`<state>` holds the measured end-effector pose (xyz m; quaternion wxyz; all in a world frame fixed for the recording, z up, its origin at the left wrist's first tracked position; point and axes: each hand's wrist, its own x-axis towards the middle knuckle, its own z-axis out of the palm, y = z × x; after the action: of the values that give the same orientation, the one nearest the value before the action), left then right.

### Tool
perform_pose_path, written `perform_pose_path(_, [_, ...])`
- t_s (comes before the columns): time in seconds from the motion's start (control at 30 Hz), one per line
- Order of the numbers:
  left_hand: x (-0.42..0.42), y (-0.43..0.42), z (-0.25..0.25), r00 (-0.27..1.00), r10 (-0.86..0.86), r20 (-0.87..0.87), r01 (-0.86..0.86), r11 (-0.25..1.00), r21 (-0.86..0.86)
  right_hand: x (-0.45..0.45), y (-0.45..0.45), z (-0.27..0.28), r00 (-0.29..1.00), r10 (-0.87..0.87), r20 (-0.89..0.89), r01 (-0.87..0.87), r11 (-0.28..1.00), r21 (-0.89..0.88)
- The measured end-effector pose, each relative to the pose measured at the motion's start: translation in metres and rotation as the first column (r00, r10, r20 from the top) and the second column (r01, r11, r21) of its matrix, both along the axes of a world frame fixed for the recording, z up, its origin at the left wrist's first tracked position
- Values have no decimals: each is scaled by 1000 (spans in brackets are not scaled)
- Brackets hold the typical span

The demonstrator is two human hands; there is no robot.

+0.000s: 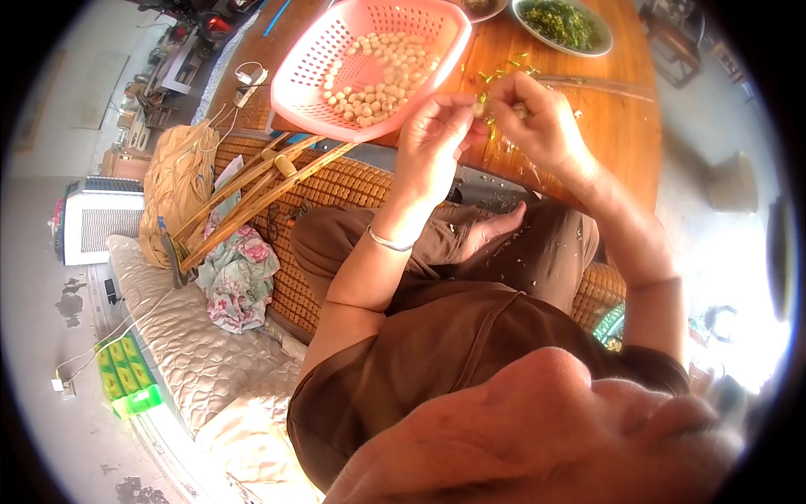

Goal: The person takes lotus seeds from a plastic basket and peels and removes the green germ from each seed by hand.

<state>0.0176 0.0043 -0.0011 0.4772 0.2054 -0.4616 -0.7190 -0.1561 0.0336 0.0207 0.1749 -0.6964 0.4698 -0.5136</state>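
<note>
Above the front edge of the wooden table, both hands meet at the fingertips. My left hand, with a silver bracelet at its wrist, pinches a small pale round piece. The fingers of my right hand are curled close beside it, with something small and pale between them, too small to name. A pink perforated basket stands left of the hands and holds many pale round pieces. Green scraps lie on the table behind the fingers.
A bowl of chopped greens stands at the back right, near a second bowl partly cut off. Wooden crutches lean at the left beside floral cloth. A power strip with cables sits left of the basket.
</note>
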Motion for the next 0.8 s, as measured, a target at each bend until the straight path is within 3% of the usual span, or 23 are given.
perform_pose_path(0.1, [0,-3,-2,999,-24,-43,25,999,36,-1,-1,-1,1000,1,13,-1,1000,4])
perform_pose_path(0.2, [-1,-4,-4,998,-45,-54,43,998,-35,-1,-1,-2,999,30,28,-30,999,15])
perform_pose_path(0.5, [2,-3,-3,997,-41,-71,43,999,30,-9,-15,-10,995,-96,-1,96,995,-22])
perform_pose_path(0.57, [2,-3,-3,997,-41,-64,42,999,10,-15,-18,-8,979,-137,-148,152,984,96])
perform_pose_path(0.8, [1,-3,-4,999,-7,-36,4,996,-88,-22,-27,-23,964,-141,-226,146,989,7])
